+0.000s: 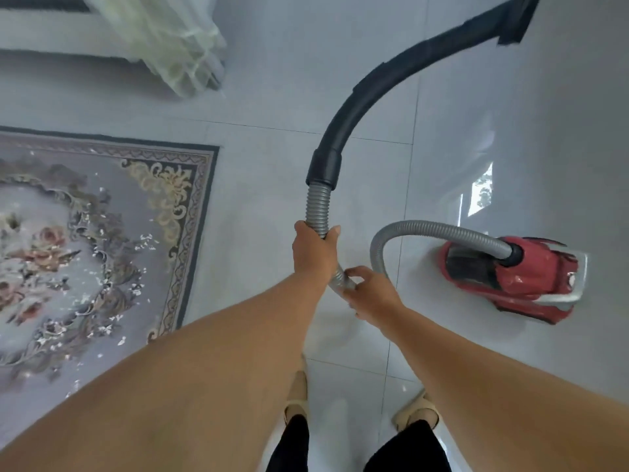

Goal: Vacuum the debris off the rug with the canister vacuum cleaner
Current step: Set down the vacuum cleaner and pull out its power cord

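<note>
1 hose point(318, 209) in left hand point(313, 253), right hand point(371, 296)

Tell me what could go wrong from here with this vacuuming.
1. The left hand and right hand both grip the ribbed hose, not the black tube, so steering may be sloppy and the hose might kink.
2. The hose loops low near the feet toward the red canister. Stepping to the rug might snag or tip it.
3. The curtain hangs beyond the rug, and suction could catch it.
</note>
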The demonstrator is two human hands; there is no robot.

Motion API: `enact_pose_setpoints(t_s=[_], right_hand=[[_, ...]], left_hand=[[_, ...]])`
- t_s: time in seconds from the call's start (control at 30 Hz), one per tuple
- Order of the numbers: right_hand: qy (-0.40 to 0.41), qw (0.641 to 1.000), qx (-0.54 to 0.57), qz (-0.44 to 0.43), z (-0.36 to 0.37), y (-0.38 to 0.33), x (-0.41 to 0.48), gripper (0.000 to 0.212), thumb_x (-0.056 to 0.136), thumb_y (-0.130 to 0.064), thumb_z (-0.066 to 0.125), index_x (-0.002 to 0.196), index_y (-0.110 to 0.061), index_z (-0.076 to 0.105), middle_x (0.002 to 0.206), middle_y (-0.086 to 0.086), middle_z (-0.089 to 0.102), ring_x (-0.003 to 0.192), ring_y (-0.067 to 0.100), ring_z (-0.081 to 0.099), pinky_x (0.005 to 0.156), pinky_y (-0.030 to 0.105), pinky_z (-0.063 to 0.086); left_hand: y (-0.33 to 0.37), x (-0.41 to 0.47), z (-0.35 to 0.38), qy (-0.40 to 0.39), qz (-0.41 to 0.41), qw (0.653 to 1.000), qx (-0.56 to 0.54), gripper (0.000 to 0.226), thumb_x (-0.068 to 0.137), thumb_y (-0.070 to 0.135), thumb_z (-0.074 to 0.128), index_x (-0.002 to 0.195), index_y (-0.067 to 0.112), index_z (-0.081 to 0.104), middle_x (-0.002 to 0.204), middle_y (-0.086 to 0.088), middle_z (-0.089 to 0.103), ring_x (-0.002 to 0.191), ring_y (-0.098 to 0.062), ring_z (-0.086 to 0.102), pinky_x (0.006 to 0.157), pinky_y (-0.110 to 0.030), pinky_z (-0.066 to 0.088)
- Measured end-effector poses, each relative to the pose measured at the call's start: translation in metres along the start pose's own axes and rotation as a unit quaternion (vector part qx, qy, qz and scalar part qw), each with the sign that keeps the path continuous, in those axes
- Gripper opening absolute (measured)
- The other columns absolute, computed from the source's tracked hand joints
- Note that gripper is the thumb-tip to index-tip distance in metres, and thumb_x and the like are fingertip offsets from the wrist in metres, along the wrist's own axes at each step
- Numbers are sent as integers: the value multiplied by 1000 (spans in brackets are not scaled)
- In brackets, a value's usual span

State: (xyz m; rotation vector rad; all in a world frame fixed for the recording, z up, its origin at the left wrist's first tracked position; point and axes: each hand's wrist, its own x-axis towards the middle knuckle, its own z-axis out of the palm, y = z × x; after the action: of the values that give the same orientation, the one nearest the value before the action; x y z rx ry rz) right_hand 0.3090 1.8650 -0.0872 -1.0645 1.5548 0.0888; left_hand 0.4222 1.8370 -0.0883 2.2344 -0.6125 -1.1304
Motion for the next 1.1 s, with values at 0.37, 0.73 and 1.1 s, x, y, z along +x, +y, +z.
enact_pose_setpoints(t_s=[0.37, 0.73, 1.1], right_hand=[[-1, 982, -162, -100, 128, -83, 12, 48, 90, -29, 63, 135, -23, 48, 129, 9, 44, 83, 21, 61, 68, 31, 51], [-79, 970, -210, -95, 194, -95, 12, 56, 91, -21, 63, 141, -19, 38, 106, -1, 55, 79, 14, 58, 68, 28, 49], [-88, 963, -233, -107, 224, -136, 33, 60, 94, -24, 57, 149, -22, 33, 114, 1, 57, 85, 17, 58, 70, 27, 43]], left_hand=[[-62, 85, -152, 201, -198, 930, -235, 45, 100, 37, 43, 130, 3, 41, 116, -12, 63, 101, -31, 62, 81, -36, 50], [-110, 113, -235, 253, -197, 889, -326, 37, 101, 29, 44, 126, 2, 42, 107, -9, 67, 79, -19, 70, 52, -22, 51], [-121, 146, -279, 196, -207, 952, -108, 47, 100, 24, 45, 141, 4, 34, 122, -9, 54, 94, -17, 46, 78, -26, 39]])
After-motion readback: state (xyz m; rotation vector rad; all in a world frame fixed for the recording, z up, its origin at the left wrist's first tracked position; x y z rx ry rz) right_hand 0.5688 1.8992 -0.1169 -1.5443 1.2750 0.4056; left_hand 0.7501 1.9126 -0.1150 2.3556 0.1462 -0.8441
